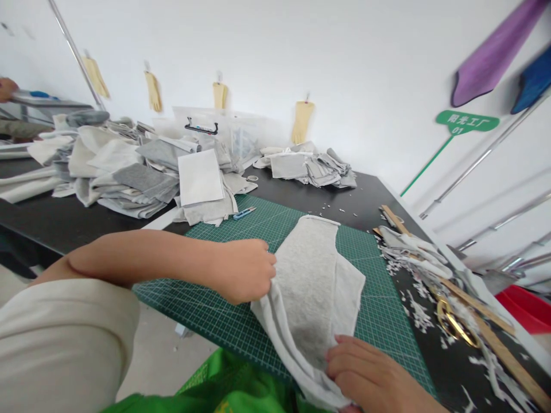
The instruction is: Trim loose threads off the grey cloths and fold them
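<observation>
A light grey fabric piece [310, 275] lies on the green cutting mat [215, 304], its near-left edge bunched in folds and its near end hanging past the mat's front edge. My left hand [245, 269] is closed on the left edge of the cloth, fingers curled around it. At the near right, my right hand [365, 367] rests on the lower part of the same cloth; its fingers are bent over the fabric and the thumb side is partly hidden. A blue-handled cutter or snips [244, 213] lies on the mat's far edge.
Grey and white fabric heaps [124, 155] cover the table's left side. Another fabric pile [310, 166] sits at the back. On the right are gold-handled scissors [451, 321], a wooden ruler [508, 355] and scraps. A clear plastic box [245, 135] stands against the wall.
</observation>
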Demonstrator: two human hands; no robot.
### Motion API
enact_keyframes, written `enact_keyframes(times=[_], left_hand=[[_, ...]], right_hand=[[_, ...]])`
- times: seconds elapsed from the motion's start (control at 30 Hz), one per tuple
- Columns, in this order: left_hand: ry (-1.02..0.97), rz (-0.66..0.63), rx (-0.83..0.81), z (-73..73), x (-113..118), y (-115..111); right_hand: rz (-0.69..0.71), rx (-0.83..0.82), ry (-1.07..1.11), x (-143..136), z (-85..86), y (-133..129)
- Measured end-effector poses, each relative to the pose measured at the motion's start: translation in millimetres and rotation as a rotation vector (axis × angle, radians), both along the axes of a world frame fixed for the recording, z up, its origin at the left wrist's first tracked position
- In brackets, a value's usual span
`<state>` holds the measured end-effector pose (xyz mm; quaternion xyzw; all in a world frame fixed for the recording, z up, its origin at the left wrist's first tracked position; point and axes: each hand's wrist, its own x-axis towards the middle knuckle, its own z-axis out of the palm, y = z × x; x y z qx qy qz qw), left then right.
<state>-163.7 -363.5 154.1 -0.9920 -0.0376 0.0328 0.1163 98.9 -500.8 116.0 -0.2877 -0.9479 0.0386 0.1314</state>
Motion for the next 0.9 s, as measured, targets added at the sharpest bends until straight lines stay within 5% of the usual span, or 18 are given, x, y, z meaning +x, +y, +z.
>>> enact_keyframes(times=[0.1,0.2,0.4,0.6,0.9], left_hand=[[-0.13,0.089,0.136,7.3,6,18],[-0.162,0.153,0.211,7.9,2,25],[0.05,0.316,0.104,-11.3,-15,18],[0.226,0.328,0.001,-23.4,-28,10],[0.169,0.391,0.011,-33.6,-60,10]], right_hand=[[-0.1,0.172,0.039,-2,17.4,9],[-0.133,0.237,0.087,-8,13.2,13],[-0.11,0.138,0.128,-38,-40.8,10],[0.054,0.117,0.111,-56,-82.4,14],[0.113,-0.002,0.05,-57,-56.2,15]])
